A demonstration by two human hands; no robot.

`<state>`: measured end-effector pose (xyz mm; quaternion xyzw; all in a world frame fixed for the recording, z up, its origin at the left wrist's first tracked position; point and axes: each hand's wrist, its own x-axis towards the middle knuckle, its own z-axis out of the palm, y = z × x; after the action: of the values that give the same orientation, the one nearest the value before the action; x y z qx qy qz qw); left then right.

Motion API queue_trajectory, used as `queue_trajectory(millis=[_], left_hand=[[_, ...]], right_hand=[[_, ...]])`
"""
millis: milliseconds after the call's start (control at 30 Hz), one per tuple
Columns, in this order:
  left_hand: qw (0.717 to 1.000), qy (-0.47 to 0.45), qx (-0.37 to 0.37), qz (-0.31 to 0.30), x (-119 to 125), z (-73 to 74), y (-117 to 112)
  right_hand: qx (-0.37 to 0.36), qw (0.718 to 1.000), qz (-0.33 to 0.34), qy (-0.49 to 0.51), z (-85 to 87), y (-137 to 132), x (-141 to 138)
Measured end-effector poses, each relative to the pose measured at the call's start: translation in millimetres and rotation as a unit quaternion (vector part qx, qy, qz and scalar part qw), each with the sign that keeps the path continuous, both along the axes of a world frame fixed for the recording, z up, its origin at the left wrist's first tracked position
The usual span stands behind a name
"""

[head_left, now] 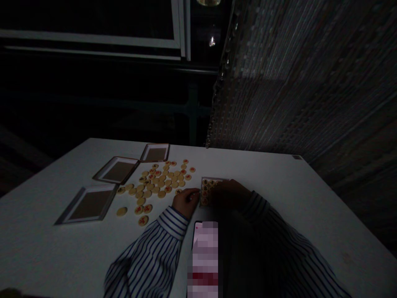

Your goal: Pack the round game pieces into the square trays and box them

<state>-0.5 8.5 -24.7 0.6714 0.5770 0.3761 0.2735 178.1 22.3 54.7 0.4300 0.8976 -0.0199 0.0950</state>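
My left hand [186, 202] is curled closed beside the left edge of a small tray [201, 203]. Its fingertips are close to that edge, and whether anything is between them is hidden. Over the tray's right part lies my right hand [232, 192], in deep shadow, so its fingers do not show. Round Chinese chess pieces [205, 188] with dark and red characters sit in rows in the tray's left part. Many more loose chess pieces [161, 184], some face up and some blank side up, are scattered left of my left hand.
Three shallow rectangular trays or lids [107, 203] lie along the left of the white table [310, 215]. A lit phone [204, 252] with a blurred screen lies between my forearms. Beyond the far edge, a strand curtain [263, 82] hangs on the right.
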Motion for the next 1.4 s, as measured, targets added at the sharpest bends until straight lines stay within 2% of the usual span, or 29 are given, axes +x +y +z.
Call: queue_trajectory(millis=[300, 667, 900, 1167, 1400], left_hand=[[0.999, -0.022, 0.022, 0.012, 2.4, 0.5, -2.8], [0.998, -0.018, 0.063, 0.010, 0.5, 2.6, -6.2], [0.998, -0.018, 0.060, -0.014, -6.1, 6.0, -19.6], [0.998, 0.003, 0.060, -0.020, -31.2, 20.0, -43.5], [0.996, 0.024, 0.081, 0.008, -63.4, 23.0, -59.1]], right_hand=[[0.018, 0.999, -0.011, 0.049, 3.0, 3.3, 7.7], [0.038, 0.999, 0.001, 0.033, 2.7, 4.8, 8.0], [0.048, 0.999, 0.002, 0.011, 4.8, 5.7, 5.8], [0.042, 0.999, 0.013, 0.014, 5.2, 3.5, -2.8], [0.030, 0.998, 0.035, 0.035, 12.3, 1.2, -20.7]])
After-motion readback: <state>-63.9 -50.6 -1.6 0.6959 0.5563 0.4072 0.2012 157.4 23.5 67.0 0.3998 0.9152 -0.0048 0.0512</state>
